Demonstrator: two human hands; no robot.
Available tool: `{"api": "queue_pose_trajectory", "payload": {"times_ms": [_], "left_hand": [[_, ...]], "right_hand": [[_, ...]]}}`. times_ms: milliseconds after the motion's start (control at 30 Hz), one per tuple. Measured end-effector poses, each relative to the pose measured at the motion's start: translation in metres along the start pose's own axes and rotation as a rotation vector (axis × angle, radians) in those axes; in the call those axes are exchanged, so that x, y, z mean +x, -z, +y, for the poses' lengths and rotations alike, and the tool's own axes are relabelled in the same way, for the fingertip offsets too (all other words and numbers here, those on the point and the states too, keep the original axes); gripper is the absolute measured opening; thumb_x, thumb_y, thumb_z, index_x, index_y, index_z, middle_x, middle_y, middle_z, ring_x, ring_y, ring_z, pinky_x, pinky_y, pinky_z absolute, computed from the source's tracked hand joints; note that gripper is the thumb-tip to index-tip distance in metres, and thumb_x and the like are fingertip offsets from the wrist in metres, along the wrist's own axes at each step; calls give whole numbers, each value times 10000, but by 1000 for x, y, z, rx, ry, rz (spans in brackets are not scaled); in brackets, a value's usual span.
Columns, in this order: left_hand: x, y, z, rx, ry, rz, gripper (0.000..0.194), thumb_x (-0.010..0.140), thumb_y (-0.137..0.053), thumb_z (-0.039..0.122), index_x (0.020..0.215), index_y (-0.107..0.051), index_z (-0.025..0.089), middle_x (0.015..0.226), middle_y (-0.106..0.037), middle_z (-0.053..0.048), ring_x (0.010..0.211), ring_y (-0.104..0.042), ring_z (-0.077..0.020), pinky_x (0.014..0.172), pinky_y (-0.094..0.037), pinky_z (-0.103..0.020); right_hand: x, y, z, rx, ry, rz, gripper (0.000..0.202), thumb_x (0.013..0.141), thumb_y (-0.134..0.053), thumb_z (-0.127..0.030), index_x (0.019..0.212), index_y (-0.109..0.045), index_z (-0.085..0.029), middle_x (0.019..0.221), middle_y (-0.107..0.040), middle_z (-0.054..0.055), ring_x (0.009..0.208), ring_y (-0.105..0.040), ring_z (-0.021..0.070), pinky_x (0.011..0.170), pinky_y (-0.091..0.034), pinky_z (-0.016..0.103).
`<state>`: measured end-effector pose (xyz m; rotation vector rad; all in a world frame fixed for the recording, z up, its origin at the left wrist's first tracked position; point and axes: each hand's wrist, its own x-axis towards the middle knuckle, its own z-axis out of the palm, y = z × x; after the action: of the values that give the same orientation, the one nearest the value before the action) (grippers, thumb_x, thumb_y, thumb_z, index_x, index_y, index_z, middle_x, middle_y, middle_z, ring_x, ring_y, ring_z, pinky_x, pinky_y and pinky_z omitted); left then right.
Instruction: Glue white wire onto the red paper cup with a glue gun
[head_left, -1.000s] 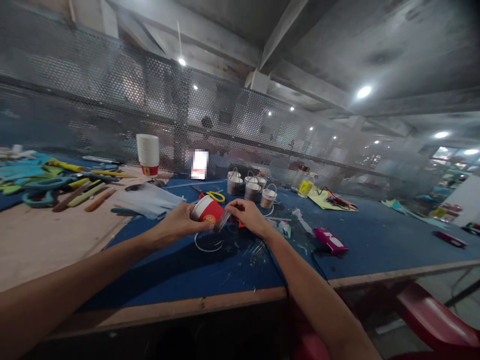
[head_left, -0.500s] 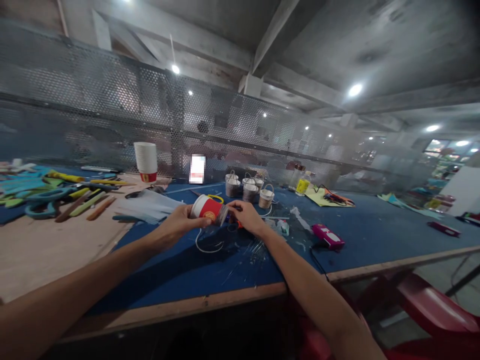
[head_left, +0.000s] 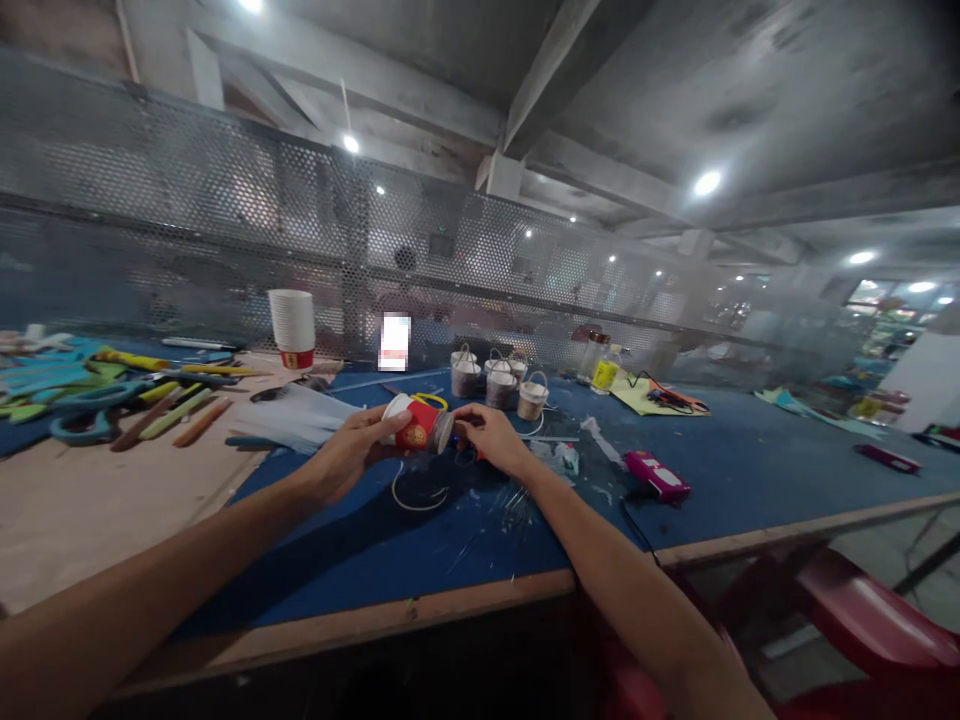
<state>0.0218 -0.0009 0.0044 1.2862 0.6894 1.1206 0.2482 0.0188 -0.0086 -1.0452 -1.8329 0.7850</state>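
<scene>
My left hand is wrapped round a red and white paper cup, held on its side above the blue table mat. The cup's narrow end points right and carries a grey-brown band that looks like wound cord. Right beside that end, my right hand has its fingers pinched together; what is between them is hidden. A loop of white cord lies on the mat below the cup. Just behind the hands stand several small cord-wrapped buckets with handles, one being a beige bucket.
A stack of paper cups stands at the back left, near scissors and a sheaf of translucent strips. To the right lies a magenta device with a black cable. A yellow-labelled bottle and a perforated metal screen are behind.
The cup has turned in my left hand, so its printed emblem has shifted and its narrow end faces me more. My right hand stays at that end.
</scene>
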Motion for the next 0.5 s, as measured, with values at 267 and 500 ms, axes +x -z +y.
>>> {"api": "queue_pose_trajectory", "payload": {"times_ms": [267,500], "left_hand": [[-1,-1,-1,-18,3,-17,202,766,-769,329,911,-759,188,870,-761,-66,805,-679,-218,766,-572,-342],[2,0,-6,58,-10,40,227,754,-774,374,863,-775,174,846,-766,-74,749,-674,-208,736,-539,-311]], "right_hand": [[1,0,1,39,-13,33,161,867,-616,-256,986,-652,-154,881,-698,26,627,-631,103,645,-501,225],[-3,2,-4,-28,78,125,184,885,-597,-293,1003,-665,-170,870,-705,24,682,-658,128,670,-489,239]]}}
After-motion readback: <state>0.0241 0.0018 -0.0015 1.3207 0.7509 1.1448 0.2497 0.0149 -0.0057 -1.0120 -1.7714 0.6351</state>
